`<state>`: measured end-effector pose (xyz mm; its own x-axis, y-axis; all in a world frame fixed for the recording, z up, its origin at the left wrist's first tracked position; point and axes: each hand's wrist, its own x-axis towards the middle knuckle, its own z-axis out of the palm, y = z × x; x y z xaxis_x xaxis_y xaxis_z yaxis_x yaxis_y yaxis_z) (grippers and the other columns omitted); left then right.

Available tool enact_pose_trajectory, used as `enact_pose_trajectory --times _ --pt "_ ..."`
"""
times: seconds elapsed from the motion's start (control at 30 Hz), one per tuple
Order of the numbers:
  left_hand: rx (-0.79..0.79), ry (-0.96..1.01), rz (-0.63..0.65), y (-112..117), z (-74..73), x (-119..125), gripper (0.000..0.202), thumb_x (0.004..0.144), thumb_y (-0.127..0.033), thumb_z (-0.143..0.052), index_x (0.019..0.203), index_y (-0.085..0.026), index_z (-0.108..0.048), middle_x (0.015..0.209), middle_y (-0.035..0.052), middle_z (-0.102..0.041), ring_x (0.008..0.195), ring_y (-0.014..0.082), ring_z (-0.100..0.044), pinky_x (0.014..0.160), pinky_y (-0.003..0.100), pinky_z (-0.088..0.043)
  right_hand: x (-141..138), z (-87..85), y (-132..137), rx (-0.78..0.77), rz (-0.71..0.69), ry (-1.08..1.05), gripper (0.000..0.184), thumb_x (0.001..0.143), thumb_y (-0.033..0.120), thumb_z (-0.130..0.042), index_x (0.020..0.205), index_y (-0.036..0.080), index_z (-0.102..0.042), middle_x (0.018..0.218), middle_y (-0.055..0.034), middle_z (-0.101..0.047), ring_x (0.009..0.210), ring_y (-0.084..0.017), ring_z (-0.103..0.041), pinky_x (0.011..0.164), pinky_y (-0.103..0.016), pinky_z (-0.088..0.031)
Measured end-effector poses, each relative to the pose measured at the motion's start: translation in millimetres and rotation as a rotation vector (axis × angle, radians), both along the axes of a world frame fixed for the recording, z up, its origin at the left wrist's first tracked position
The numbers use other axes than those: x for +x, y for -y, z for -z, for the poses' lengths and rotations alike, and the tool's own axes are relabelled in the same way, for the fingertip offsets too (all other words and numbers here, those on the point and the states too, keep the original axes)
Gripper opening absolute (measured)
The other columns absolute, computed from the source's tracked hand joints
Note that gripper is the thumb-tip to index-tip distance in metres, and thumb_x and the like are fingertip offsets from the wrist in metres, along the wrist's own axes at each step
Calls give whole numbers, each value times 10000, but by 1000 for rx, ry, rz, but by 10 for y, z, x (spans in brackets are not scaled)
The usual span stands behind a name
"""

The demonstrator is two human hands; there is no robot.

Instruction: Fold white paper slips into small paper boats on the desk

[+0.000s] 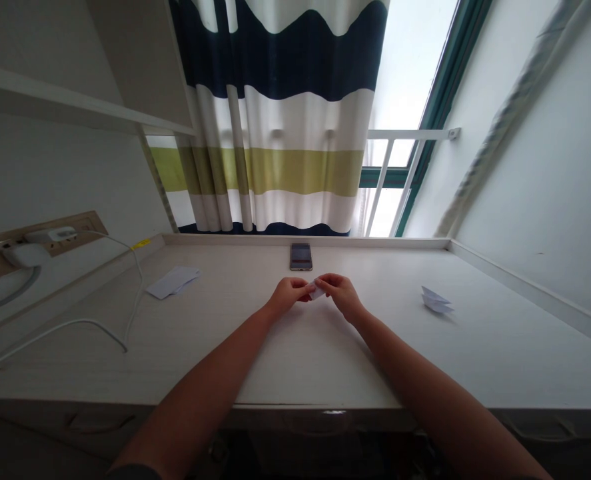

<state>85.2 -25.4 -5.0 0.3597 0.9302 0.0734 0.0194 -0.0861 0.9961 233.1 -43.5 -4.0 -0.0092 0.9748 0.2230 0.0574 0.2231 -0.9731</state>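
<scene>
Between my two hands, just above the middle of the white desk, is a small piece of folded white paper. My left hand pinches its left side between thumb and fingers. On the right side, my right hand grips the upper edge with its fingertips. Parts of the paper are hidden behind the fingers. A phone lies flat a little beyond my hands. Over to the right rests a folded paper piece with pointed layers. To the left lie several white paper sheets in a loose stack.
A white charging cable runs across the left of the desk from a wall socket panel. A low rim borders the desk's back edge. Striped curtains hang behind, beside a window with a white railing.
</scene>
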Motion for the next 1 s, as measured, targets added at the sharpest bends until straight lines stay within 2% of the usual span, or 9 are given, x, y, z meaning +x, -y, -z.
enact_pose_trajectory --times 0.17,0.33,0.47,0.67,0.77,1.0 --pt "23 15 19 19 -10 12 234 631 -332 -640 692 -106 -650 618 33 -621 578 115 -579 596 250 -488 16 19 -20 29 -23 -25 172 615 334 -625 649 166 -606 581 17 -566 546 -98 -471 520 -238 -357" --pt "113 23 -77 -8 -5 13 204 634 -314 -633 633 -110 -644 543 9 -593 542 107 -556 583 242 -485 6 -4 -9 -1 -8 -74 225 620 362 -615 712 157 -630 630 -6 -591 565 -100 -482 532 -244 -376" --pt "133 50 -130 -15 -18 3 206 630 -311 -634 647 -106 -645 551 9 -599 542 108 -557 582 246 -486 0 -10 -17 -8 7 -80 236 580 353 -647 690 145 -634 575 -3 -577 536 -98 -477 541 -257 -392" --pt "53 106 -46 23 -45 -3 260 645 -354 -615 713 -104 -640 647 38 -631 609 121 -583 612 264 -496 14 11 -38 7 33 -86 259 560 372 -661 677 143 -631 539 2 -569 508 -99 -478 545 -271 -405" --pt "56 104 -23 16 -32 -1 262 595 -315 -660 750 -104 -639 672 41 -634 627 121 -581 617 264 -499 20 9 -36 15 40 -88 265 564 382 -658 683 148 -618 550 3 -571 510 -99 -484 541 -265 -408" --pt "184 29 -103 -25 17 8 255 593 -297 -659 758 -105 -631 632 32 -620 596 129 -577 596 277 -506 -3 10 -13 27 54 10 275 587 414 -641 687 174 -549 455 61 -478 401 -69 -400 408 -217 -319"
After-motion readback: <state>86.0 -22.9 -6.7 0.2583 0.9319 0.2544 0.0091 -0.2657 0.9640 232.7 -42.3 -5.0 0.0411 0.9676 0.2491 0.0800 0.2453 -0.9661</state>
